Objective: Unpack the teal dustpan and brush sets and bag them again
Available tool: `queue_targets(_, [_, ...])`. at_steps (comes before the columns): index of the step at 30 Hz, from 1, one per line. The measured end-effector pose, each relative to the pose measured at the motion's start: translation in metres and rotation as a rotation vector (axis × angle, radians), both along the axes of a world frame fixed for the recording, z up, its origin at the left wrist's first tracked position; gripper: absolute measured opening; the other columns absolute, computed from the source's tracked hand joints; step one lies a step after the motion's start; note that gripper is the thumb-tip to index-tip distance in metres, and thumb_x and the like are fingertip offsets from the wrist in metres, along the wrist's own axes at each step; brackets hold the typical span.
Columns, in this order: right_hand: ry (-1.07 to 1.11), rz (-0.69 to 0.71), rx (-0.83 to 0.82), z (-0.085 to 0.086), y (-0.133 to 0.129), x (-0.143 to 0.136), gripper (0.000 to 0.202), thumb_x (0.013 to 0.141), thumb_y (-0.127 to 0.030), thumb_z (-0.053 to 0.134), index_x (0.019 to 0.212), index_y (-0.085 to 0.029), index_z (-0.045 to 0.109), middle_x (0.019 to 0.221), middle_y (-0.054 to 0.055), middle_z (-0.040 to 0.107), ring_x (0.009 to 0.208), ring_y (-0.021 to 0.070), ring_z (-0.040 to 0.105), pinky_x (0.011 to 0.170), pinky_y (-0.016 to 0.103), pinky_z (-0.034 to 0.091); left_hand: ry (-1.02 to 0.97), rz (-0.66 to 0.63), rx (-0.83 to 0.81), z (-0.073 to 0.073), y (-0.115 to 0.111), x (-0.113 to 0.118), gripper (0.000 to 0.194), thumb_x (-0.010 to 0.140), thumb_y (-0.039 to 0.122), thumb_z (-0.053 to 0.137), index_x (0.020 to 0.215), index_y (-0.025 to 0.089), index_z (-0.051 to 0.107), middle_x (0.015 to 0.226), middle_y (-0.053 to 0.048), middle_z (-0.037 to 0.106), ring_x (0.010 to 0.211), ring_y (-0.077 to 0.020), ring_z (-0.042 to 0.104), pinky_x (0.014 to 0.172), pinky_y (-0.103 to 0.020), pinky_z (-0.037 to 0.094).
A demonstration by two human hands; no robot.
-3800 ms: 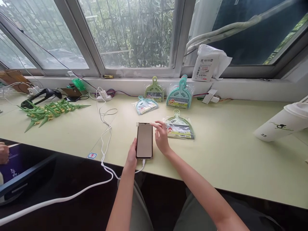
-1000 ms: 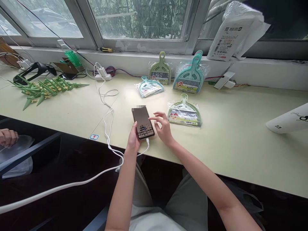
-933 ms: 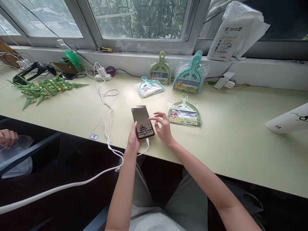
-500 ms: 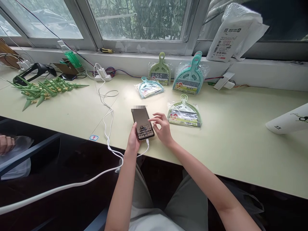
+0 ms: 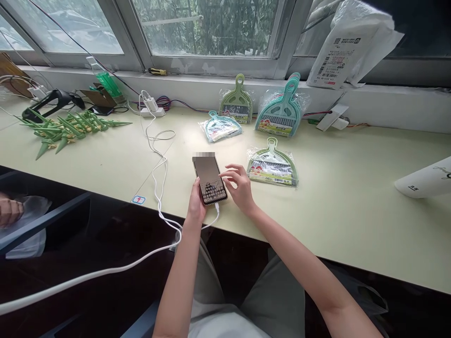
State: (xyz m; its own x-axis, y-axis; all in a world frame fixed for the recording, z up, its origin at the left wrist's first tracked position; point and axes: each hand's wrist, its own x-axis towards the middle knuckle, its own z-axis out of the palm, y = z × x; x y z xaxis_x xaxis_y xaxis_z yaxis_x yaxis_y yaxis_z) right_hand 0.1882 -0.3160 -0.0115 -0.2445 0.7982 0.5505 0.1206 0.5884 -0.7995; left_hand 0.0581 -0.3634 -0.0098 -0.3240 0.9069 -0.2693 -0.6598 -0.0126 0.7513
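Observation:
My left hand (image 5: pixel 197 202) grips a smartphone (image 5: pixel 210 180) by its left side, above the table's front edge. The screen is lit, with a keyboard-like pattern on its lower half and a blurred strip at the top. A white charging cable (image 5: pixel 217 209) is plugged into the bottom end. At the phone's right edge hovers my right hand (image 5: pixel 239 188), fingers bent and apart, holding nothing; whether a fingertip touches the screen I cannot tell. Just right of that hand lies a wrapped green dustpan-and-brush set (image 5: pixel 273 164).
More wrapped sets, one light blue (image 5: pixel 221 127), one olive green (image 5: pixel 236 105) and a teal stack (image 5: pixel 280 110), are farther back. Green pointed pieces (image 5: pixel 70 126) lie left. A power strip (image 5: pixel 152 111) is behind; a white cylinder (image 5: pixel 426 178) is at right. Another person's hand (image 5: pixel 10 211) shows at left.
The view has shifted slightly, so the tabletop things appear a little farther right. My left hand still holds the phone, and my right hand stays bent beside it.

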Motion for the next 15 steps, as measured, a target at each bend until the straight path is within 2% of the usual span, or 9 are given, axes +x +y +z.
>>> queue_targets(4, [0.033,0.003,0.008,-0.0001,-0.0001,-0.0001,0.017,0.091,-0.025,0.051,0.095,-0.026,0.067,0.114,0.006,0.051,0.097,0.0171,0.059,0.079,0.035,0.061,-0.021,-0.006,-0.014,-0.0004,0.0005,0.0006,0.033,0.087,0.040,0.053,0.107,0.016,0.065,0.103,-0.006,0.071,0.097,-0.0188,0.066,0.088,-0.030,0.051])
queue_targets(11, [0.041,-0.004,0.023,-0.0009,0.0004,-0.0002,0.020,0.087,-0.016,0.051,0.094,-0.027,0.067,0.114,0.005,0.051,0.095,0.0163,0.060,0.079,0.034,0.061,0.004,-0.020,-0.008,-0.0001,-0.0005,0.0002,0.034,0.088,0.041,0.052,0.108,0.016,0.064,0.102,-0.005,0.071,0.094,-0.0178,0.066,0.085,-0.029,0.052])
queue_targets(15, [0.038,-0.022,0.005,-0.0010,0.0018,-0.0001,0.025,0.086,-0.012,0.047,0.094,-0.025,0.066,0.113,0.006,0.052,0.091,0.0150,0.060,0.072,0.031,0.061,0.071,-0.028,-0.003,-0.0075,0.0012,0.0005,0.038,0.088,0.044,0.051,0.110,0.016,0.063,0.106,-0.006,0.070,0.099,-0.0186,0.065,0.086,-0.029,0.050])
